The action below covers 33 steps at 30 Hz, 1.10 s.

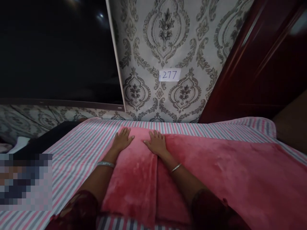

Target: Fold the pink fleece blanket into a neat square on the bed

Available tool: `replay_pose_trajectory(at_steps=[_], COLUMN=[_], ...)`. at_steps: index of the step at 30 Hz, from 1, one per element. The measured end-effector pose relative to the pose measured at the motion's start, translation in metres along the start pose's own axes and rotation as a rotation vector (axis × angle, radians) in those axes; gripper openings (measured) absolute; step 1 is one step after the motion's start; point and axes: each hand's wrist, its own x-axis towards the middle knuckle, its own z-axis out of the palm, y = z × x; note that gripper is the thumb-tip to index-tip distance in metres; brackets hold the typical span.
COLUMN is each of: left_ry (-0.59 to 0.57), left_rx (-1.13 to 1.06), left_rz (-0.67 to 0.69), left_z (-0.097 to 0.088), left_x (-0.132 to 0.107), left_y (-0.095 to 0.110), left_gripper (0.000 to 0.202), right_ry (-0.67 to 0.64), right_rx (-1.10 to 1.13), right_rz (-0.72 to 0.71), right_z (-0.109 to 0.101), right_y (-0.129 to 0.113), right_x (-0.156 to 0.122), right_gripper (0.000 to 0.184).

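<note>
A plush pink-red blanket point(230, 172) lies spread on a striped cloth, with its left part folded over into a flat panel. My left hand point(122, 139) rests palm down on the far left corner of that panel, fingers spread. Flat on the panel's far right part is my right hand point(156, 142), its fingers also apart. The panel's free edge runs toward me from beneath the right hand. Each wrist wears a bangle, and dark red sleeves cover the upper arms.
Pink, white and grey stripes mark the cloth point(79, 153) under the blanket. Behind it rises a patterned wall with a paper label point(169, 75) reading 277. A large dark television screen point(57, 51) is at the left, a glossy dark red panel point(259, 64) at the right.
</note>
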Motion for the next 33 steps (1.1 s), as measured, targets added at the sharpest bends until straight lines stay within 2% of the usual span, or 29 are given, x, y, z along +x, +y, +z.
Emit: replay_pose_trajectory(at_steps=[4,8,10,14,16,19,21,24,29,33], left_ry=[-0.022,-0.084,-0.111,-0.096,-0.089,-0.039,0.029,0.083,0.044,-0.017], left_rx=[0.005,-0.004,-0.012,-0.011,0.007,0.053,0.087,0.118,0.114,0.060], left_rz=[0.009,0.033,0.046,0.075,0.086,0.082,0.087,0.110,0.086,0.070], left_z=[-0.004,-0.020,-0.034,-0.050,-0.046,-0.029,-0.019,-0.013,-0.020,-0.026], left_x=[0.001,0.001,-0.004,-0.035,-0.059,-0.091,-0.102,-0.106,-0.100,-0.096], left_y=[0.002,0.003,0.003,0.007,0.009,0.010,0.008,0.008,0.012,0.007], left_gripper=[0.069,0.068,0.067,0.067,0.066,0.064,0.063,0.062,0.063,0.065], right_ry=[-0.012,-0.127,-0.159,-0.073,-0.060,-0.083,-0.081,-0.061,-0.114,-0.074], right_rx=[0.035,0.074,0.086,0.103,0.116,0.114,0.107,0.096,0.097,0.035], right_rz=[-0.004,0.031,0.040,-0.075,-0.120,-0.131,-0.128,-0.122,-0.204,-0.127], right_z=[-0.007,-0.024,-0.035,-0.041,-0.034,-0.019,-0.011,-0.011,-0.029,-0.047], right_y=[0.000,-0.002,-0.009,-0.029,-0.035,-0.037,-0.036,-0.034,-0.017,0.032], right_x=[0.000,-0.003,-0.014,-0.058,-0.081,-0.103,-0.107,-0.106,-0.118,-0.150], right_gripper=[0.082,0.078,0.079,0.085,0.087,0.086,0.085,0.085,0.074,0.067])
